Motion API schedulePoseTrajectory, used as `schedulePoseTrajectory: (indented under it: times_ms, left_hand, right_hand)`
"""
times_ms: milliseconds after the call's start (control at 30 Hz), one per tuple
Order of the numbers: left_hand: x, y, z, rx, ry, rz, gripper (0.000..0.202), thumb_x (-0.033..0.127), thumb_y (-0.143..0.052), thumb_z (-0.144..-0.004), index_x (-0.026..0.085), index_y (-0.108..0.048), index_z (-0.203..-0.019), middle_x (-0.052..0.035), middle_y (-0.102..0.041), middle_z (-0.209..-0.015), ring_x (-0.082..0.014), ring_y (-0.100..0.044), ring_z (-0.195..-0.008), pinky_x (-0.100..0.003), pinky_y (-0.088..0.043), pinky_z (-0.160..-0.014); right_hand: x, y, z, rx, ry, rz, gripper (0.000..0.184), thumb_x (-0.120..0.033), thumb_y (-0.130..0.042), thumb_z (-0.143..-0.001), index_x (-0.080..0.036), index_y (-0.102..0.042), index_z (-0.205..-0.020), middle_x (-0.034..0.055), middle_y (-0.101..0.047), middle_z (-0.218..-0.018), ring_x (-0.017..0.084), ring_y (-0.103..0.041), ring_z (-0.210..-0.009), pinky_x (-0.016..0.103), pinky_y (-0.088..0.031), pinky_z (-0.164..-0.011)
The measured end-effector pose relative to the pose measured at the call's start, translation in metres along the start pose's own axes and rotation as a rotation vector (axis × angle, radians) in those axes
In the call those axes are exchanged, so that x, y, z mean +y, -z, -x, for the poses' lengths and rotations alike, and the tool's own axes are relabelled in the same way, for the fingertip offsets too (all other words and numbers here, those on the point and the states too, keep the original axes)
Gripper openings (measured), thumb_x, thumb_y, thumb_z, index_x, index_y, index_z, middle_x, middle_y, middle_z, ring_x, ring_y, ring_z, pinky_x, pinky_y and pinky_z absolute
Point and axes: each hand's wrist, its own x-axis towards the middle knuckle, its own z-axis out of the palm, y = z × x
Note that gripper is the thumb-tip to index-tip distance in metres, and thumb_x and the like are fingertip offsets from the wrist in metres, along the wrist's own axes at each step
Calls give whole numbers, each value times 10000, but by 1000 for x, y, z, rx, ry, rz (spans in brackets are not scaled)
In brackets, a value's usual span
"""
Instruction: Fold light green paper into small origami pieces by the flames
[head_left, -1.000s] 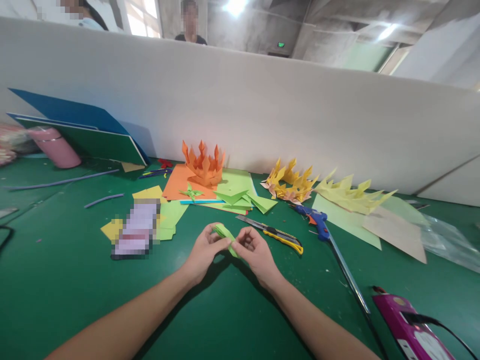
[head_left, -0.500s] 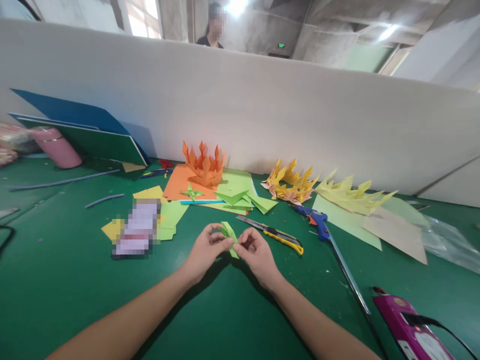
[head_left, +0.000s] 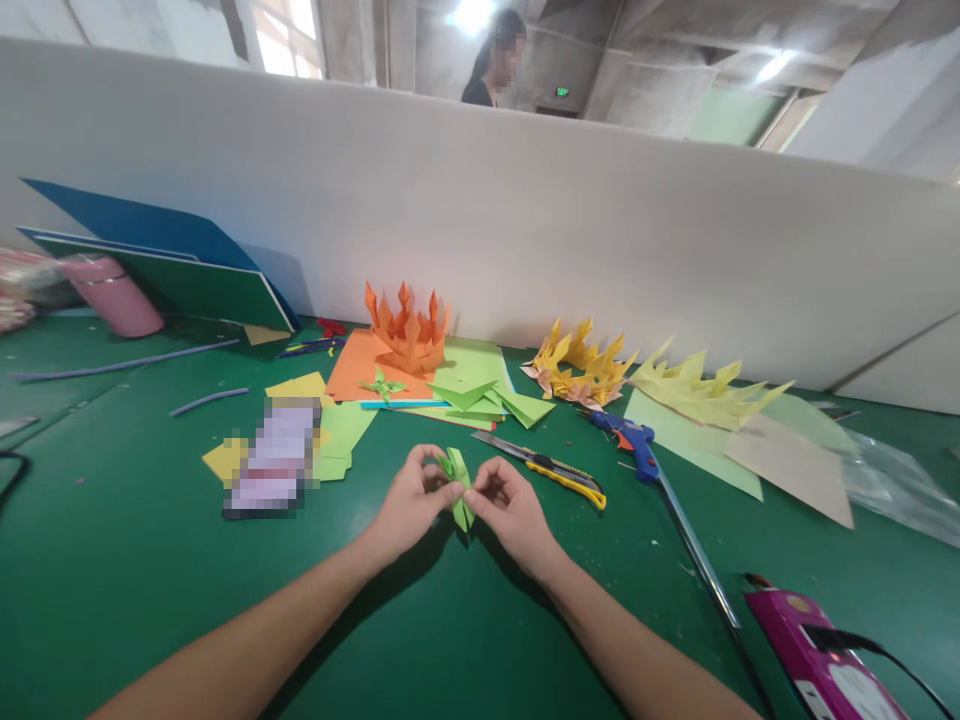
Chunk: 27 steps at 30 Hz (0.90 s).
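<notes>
My left hand [head_left: 411,500] and my right hand [head_left: 510,505] meet over the green table, both pinching a small folded green paper piece [head_left: 457,478] between their fingertips. The piece stands nearly upright, with pointed flaps showing above and below the fingers. Just beyond the hands lie more folded green paper shapes [head_left: 480,398] and a small green paper star [head_left: 382,384] on an orange sheet [head_left: 352,368].
A yellow utility knife [head_left: 555,468] and a blue glue gun [head_left: 634,442] lie right of my hands. Orange [head_left: 406,330] and yellow [head_left: 581,368] paper crowns stand by the white partition [head_left: 525,220]. Coloured boards [head_left: 165,268] lean at left; a magenta box [head_left: 821,655] sits at bottom right. A person passes behind the partition.
The green paper piece has turned from lying slanted to nearly upright between my fingers. The person behind the partition has moved to the right.
</notes>
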Motion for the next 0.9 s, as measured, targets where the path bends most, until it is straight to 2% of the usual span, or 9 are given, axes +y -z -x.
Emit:
schedulePoseTrajectory:
  times_ms: [133,267,467,567,667,900]
  left_hand:
    - [0,0,1,50,44,15,499,293,-762,-521,209,-387,-839,107,-512,-535,-64,-475,-459,-186,-345,-485]
    - [1,-1,2,66,64,44,498,310,-759,-532,206,-388,-848,102,-528,-546,-68,-492,-493,-197,-382,-533]
    - [-2,-2,2,-13,17,-29,355,303,-721,-588,185,-435,-763,60,-536,-650,-75,-513,-563,-201,-390,-548]
    - [-3,-2,1,-30,2,-60,325,268,-720,-575,180,-455,-742,66,-508,-645,-67,-498,-568,-188,-387,-549]
    - [-3,-2,1,-32,8,-69,324,238,-730,-548,181,-471,-735,71,-503,-628,-62,-490,-554,-177,-375,-527]
    - [2,-3,3,-3,74,13,396,253,-752,-539,189,-456,-794,70,-564,-616,-65,-517,-541,-174,-376,-523]
  right_hand:
    - [1,0,-1,32,20,19,232,-354,-642,-651,-209,-461,-666,-49,-439,-606,103,-425,-544,228,-389,-535]
    - [2,0,-1,28,0,8,221,-370,-637,-671,-205,-496,-716,-35,-487,-637,111,-460,-567,242,-410,-562]
    - [5,4,-3,128,40,4,218,-359,-638,-680,-213,-548,-814,3,-562,-752,152,-540,-716,275,-457,-661]
    - [6,5,-4,121,96,-14,287,-321,-634,-686,-226,-560,-946,31,-586,-879,163,-552,-808,289,-466,-719]
    - [6,6,-5,92,91,-18,339,-303,-621,-696,-233,-556,-1021,37,-587,-937,161,-555,-820,298,-467,-748]
    - [6,9,-8,106,11,-44,220,-307,-655,-649,-214,-539,-811,-5,-575,-761,152,-552,-715,292,-466,-709]
